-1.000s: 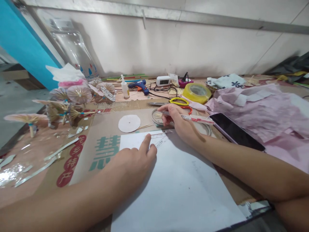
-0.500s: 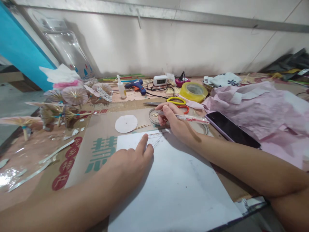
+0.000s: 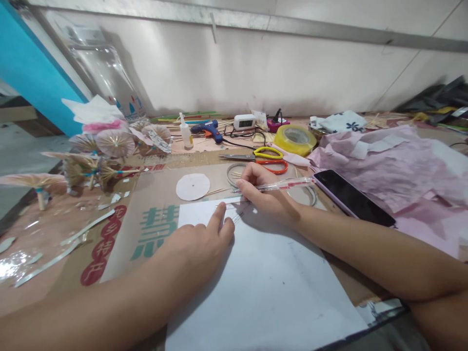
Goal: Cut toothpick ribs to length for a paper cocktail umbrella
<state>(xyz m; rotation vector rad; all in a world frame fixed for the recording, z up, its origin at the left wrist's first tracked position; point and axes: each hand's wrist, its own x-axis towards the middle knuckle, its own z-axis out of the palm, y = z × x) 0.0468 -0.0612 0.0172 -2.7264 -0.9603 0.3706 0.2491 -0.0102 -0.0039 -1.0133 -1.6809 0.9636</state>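
White paper (image 3: 270,287) under both hands, spread over flattened cardboard (image 3: 153,183) on a pink counter (image 3: 29,302). Presses a clear triangle ruler (image 3: 237,207) onto the far edge of the sheet with the left hand (image 3: 199,243), index finger outstretched, grip loosely bent, pinching nothing visible. Holds a clear pen (image 3: 287,184) in the right hand (image 3: 271,201), grip drawn snugly round the barrel, with the tip aimed left near the ruler's far side. Looks like a marking or lining-up step along the straight edge; contact between tip and paper too small to tell. Calls next, most likely, for firm, even pressure on the ruler and a light pen stroke, without nudging the sheet.

Just beyond the paper, a white disc (image 3: 193,186) and thin sticks (image 3: 215,191). Farther right, a metal hoop (image 3: 228,176), scissors (image 3: 249,157), yellow tape (image 3: 294,140), a face-up phone (image 3: 354,197) and crumpled pink sheets (image 3: 376,161). On the left, small umbrellas (image 3: 116,142) and paper scraps (image 3: 87,226). Toward the back, a glue bottle (image 3: 186,135), a blue glue gun (image 3: 208,129) and a white clock (image 3: 244,122), all before a pale wall (image 3: 226,73) crossed by a metal strip (image 3: 241,27).
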